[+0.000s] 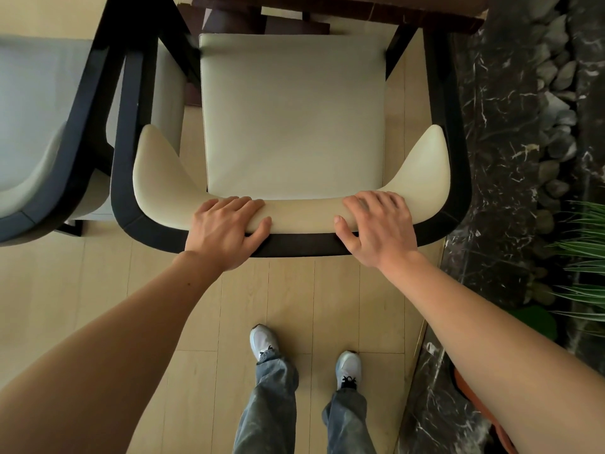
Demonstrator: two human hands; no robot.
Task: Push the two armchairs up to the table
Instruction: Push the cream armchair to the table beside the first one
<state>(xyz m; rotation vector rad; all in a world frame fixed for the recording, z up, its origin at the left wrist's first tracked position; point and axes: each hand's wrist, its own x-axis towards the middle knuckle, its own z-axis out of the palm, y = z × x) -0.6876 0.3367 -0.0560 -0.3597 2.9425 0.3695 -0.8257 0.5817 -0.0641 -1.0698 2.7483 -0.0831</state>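
Both hands, left (229,229) and right (376,226), grip the near back edge of the right armchair (291,116), its far edge under the bench (360,11), the left armchair (39,126) touching beside it.

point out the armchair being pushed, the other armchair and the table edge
armchair being pushed (291,113), head view, middle of its cream seat cushion
other armchair (29,103), head view, its pale seat at the left edge
table (425,14), head view, dark brown front edge at the top
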